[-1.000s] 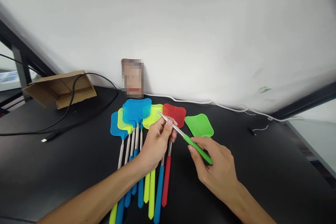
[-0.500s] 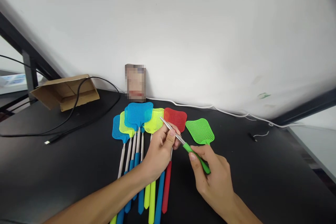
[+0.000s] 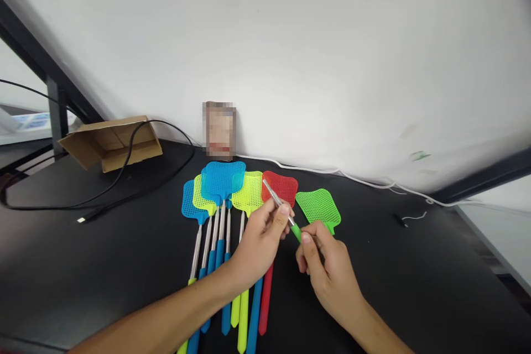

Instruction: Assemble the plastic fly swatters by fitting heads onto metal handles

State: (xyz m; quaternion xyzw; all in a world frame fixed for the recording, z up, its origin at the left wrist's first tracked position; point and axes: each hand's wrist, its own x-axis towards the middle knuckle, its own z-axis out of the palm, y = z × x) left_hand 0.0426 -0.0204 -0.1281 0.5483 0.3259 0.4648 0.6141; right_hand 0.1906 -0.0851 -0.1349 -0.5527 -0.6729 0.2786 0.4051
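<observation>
Between my two hands is a fly swatter handle (image 3: 296,232), a metal rod with a green grip, tilted with its bare metal tip up and to the left. My left hand (image 3: 260,240) pinches the metal rod between thumb and fingers. My right hand (image 3: 331,265) is closed on the green grip, hiding most of it. Just beyond my right hand lies a separate green mesh swatter head (image 3: 319,207). Under and left of my left hand, several fly swatters lie side by side, among them a red one (image 3: 280,187), a yellow one (image 3: 248,191) and a blue one (image 3: 224,178).
An open cardboard box (image 3: 133,149) lies at the back left, with a black cable (image 3: 136,191) looping past it. A blurred-out packet (image 3: 219,133) leans on the white wall. A white cable (image 3: 307,167) runs along the wall's foot on the black table (image 3: 415,282).
My right hand has moved up the green grip, closer to my left hand, and covers more of it. The handle has shifted slightly right and stands a little steeper.
</observation>
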